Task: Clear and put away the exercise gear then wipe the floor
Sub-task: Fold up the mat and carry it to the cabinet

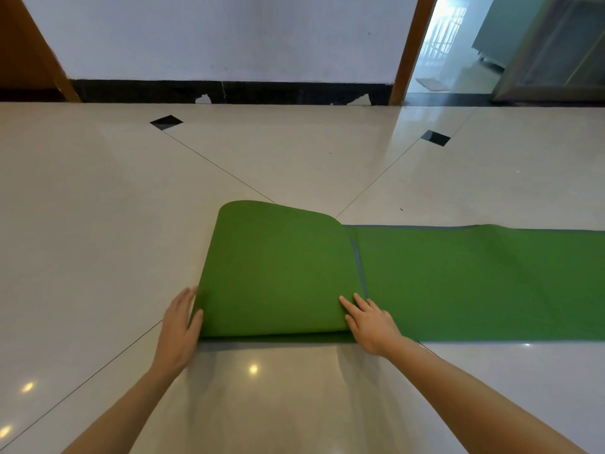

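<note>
A: Green yoga mat (458, 283) on tiled floor (98, 224), left end folded over. Left hand (180, 326) flat against fold edge, fingers straight; right hand (370, 319) spread, pressing top.

B: Best rolled tight, both edges kept square, even pressure.

A: Doorway (458, 44) ahead, chipped skirting (229, 91) along wall. No obstruction seen; 1 long flat stretch remaining rightward.

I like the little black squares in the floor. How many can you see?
2. One black square sits left of centre near the wall, the other to the right near the doorway. The green mat could hide more.
</note>
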A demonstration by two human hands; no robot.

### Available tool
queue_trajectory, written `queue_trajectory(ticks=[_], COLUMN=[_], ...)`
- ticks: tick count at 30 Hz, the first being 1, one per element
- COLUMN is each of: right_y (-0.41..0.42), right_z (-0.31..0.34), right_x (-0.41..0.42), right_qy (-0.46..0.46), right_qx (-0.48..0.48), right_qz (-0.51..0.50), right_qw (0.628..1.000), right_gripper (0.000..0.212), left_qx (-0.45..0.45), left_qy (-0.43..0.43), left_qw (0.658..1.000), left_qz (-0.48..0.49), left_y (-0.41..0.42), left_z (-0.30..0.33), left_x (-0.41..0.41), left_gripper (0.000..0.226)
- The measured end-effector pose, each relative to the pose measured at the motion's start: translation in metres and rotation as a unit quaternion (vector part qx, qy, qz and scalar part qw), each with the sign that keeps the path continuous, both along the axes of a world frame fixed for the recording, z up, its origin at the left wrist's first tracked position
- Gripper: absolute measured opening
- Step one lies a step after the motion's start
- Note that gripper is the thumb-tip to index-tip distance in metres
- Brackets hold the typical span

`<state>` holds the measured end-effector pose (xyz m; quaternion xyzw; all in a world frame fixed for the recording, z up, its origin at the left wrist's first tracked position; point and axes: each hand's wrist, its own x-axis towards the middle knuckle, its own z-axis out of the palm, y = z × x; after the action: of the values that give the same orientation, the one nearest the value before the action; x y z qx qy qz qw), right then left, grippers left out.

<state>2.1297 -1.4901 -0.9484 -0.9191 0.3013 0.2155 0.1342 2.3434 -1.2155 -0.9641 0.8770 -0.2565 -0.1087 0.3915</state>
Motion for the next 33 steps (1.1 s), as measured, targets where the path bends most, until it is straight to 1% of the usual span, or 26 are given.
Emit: queue_trajectory(ticks=[1, 3, 4, 6, 8, 10, 13, 16, 18, 20, 22, 24, 26, 29, 31, 33], right_y=[0.000, -0.001, -0.001, -0.001, -0.001, -0.002, -0.005, -0.004, -0.001, 0.001, 0.002, -0.003, -0.013, -0.032, -0.046, -0.060], right_z=[0.001, 0.005, 0.007, 0.013, 0.018, 0.020, 0.021, 0.020, 0.016, 0.012, 0.009, 0.008, 0.011, 0.020, 0.026, 0.033], right_x=[0.000, 0.000, 0.000, -0.001, -0.004, -0.009, -0.017, -0.022, -0.022, -0.023, -0.023, -0.026, -0.031, -0.044, -0.057, -0.074], right_qy=[0.002, 0.002, -0.001, -0.014, -0.033, -0.048, -0.040, -0.033, -0.033, -0.050, -0.081, -0.123, -0.158, -0.175, -0.178, -0.192], right_qx=[-0.002, -0.013, -0.019, -0.026, -0.022, -0.015, -0.013, 0.015, 0.044, 0.087, 0.128, 0.180, 0.224, 0.269, 0.291, 0.319], right_qz=[0.003, 0.013, 0.019, 0.030, 0.036, 0.040, 0.056, 0.044, 0.025, -0.012, -0.046, -0.088, -0.129, -0.166, -0.176, -0.188], right_qw=[1.000, 1.000, 1.000, 0.999, 0.999, 0.998, 0.998, 0.998, 0.998, 0.995, 0.987, 0.972, 0.953, 0.932, 0.923, 0.909], right_gripper=[0.049, 0.050, 0.050, 0.051, 0.052, 0.056, 0.074, 0.095, 0.103, 0.106, 0.107, 0.107, 0.107, 0.107, 0.100, 0.083], left_qx=[-0.005, 0.006, 0.013, 0.009, -0.009, 0.004, 0.044, 0.071, 0.091, 0.105, 0.111, 0.103, 0.073, 0.017, -0.007, -0.022], left_qy=[0.078, 0.251, 0.307, 0.381, 0.444, 0.471, 0.455, 0.427, 0.393, 0.353, 0.303, 0.268, 0.253, 0.248, 0.232, 0.207], left_qw=[0.995, 0.959, 0.940, 0.909, 0.881, 0.873, 0.885, 0.900, 0.913, 0.929, 0.946, 0.958, 0.964, 0.966, 0.966, 0.968], left_qz=[0.056, 0.128, 0.146, 0.167, 0.166, 0.128, 0.087, 0.057, 0.049, 0.043, 0.031, 0.007, -0.023, -0.078, -0.118, -0.141], left_y=[-0.006, -0.021, -0.026, -0.032, -0.031, -0.030, -0.037, -0.051, -0.062, -0.076, -0.093, -0.111, -0.128, -0.160, -0.188, -0.219], left_z=[0.004, 0.011, 0.013, 0.021, 0.031, 0.044, 0.069, 0.099, 0.121, 0.150, 0.180, 0.209, 0.235, 0.265, 0.276, 0.282], left_x=[0.000, 0.006, 0.012, 0.024, 0.039, 0.052, 0.063, 0.062, 0.058, 0.048, 0.030, 0.008, -0.016, -0.057, -0.086, -0.116], left_gripper=[0.049, 0.054, 0.056, 0.057, 0.060, 0.061, 0.062, 0.072, 0.076, 0.070, 0.058, 0.049, 0.046, 0.047, 0.045, 0.051])
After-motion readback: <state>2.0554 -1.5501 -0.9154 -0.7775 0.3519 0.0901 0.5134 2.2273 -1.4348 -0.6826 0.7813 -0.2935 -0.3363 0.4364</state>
